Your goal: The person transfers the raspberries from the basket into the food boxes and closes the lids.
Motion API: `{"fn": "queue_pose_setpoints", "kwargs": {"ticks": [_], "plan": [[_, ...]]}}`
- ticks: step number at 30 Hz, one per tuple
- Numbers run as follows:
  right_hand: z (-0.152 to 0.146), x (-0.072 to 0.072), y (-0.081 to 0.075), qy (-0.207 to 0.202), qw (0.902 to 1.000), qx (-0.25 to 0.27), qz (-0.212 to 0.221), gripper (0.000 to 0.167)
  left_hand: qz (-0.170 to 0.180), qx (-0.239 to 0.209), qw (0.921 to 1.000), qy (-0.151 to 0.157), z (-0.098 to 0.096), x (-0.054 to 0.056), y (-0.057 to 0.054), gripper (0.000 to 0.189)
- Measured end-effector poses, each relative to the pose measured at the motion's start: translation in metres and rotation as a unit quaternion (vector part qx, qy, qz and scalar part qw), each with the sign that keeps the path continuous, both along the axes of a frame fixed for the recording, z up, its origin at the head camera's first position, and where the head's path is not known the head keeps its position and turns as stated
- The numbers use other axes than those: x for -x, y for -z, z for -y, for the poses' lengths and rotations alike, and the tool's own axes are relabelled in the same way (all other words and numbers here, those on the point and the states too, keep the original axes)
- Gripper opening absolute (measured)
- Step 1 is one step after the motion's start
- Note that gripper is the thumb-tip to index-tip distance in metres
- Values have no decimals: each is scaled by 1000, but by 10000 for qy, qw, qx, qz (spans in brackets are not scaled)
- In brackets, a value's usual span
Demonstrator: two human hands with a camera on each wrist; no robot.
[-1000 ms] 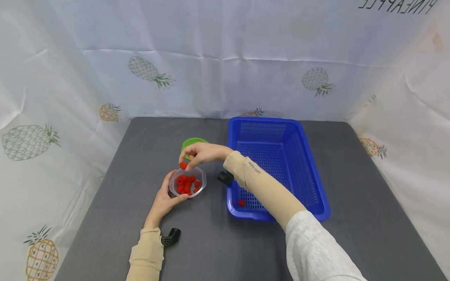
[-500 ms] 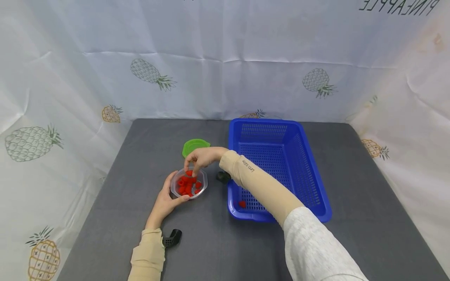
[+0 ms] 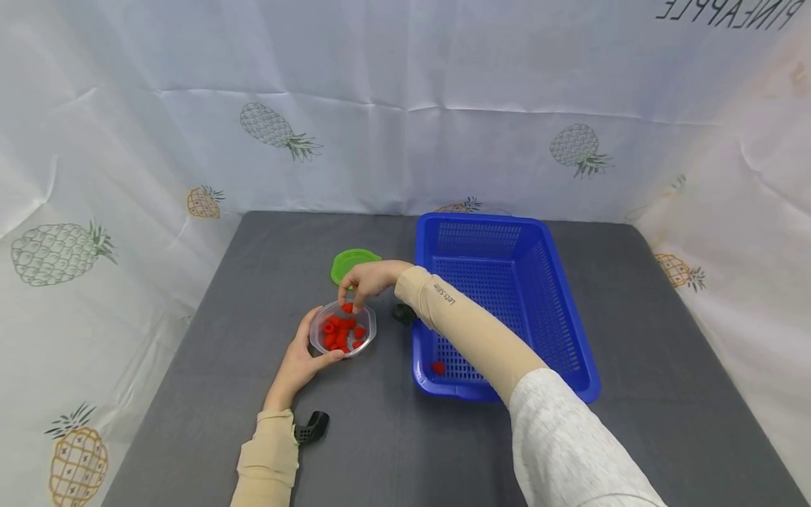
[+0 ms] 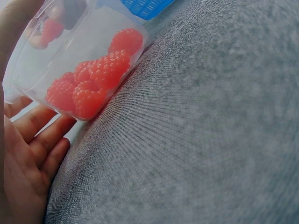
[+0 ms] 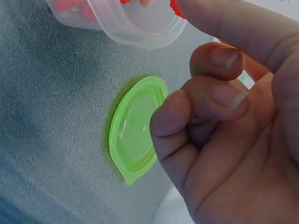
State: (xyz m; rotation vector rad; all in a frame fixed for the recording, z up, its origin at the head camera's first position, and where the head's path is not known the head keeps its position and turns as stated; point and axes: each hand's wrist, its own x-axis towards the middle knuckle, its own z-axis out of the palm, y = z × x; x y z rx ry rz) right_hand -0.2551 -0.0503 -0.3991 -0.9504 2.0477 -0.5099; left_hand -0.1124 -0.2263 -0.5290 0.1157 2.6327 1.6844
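My left hand (image 3: 304, 360) holds a clear plastic container (image 3: 372, 331) by its side, thumb near the front and fingers round the left. Several red raspberries (image 4: 110, 70) lie at its bottom, seen through the wall in the left wrist view. Above the container's far rim, my right hand (image 3: 370, 278) pinches one raspberry (image 3: 347, 308) between thumb and fingertips. In the right wrist view, the other fingers of that hand curl toward the palm, and only a sliver of the pinched raspberry (image 5: 176, 8) shows.
Just behind the container, a green lid (image 3: 348, 260) lies on the dark grey table (image 3: 380, 436). To the right stands a blue perforated basket (image 3: 564, 299), with a raspberry (image 3: 438, 367) in its near left corner. The right forearm crosses over the basket.
My right hand has brought the pinched raspberry from the container's far edge to over its opening, then lifted slightly. More of the green lid shows. My left hand keeps its hold.
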Motion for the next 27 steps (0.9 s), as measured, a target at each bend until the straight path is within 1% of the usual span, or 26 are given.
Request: {"fn": "queue_pose_setpoints", "kwargs": {"ticks": [4, 8, 17, 22, 27], "plan": [[0, 1, 0, -16, 10000, 18, 15, 24, 10, -58, 10000, 4, 0, -1, -1, 91], [-2, 3, 1, -55, 10000, 24, -66, 26, 2, -80, 10000, 34, -1, -1, 0, 91], [-2, 1, 0, -43, 10000, -1, -61, 29, -107, -70, 9999, 65, -1, -1, 0, 91], [0, 0, -3, -93, 9998, 161, -54, 31, -145, -78, 9998, 70, 0, -1, 0, 91], [-1, -2, -11, -69, 9988, 484, -32, 31, -98, -111, 9999, 76, 1, 0, 0, 91]]}}
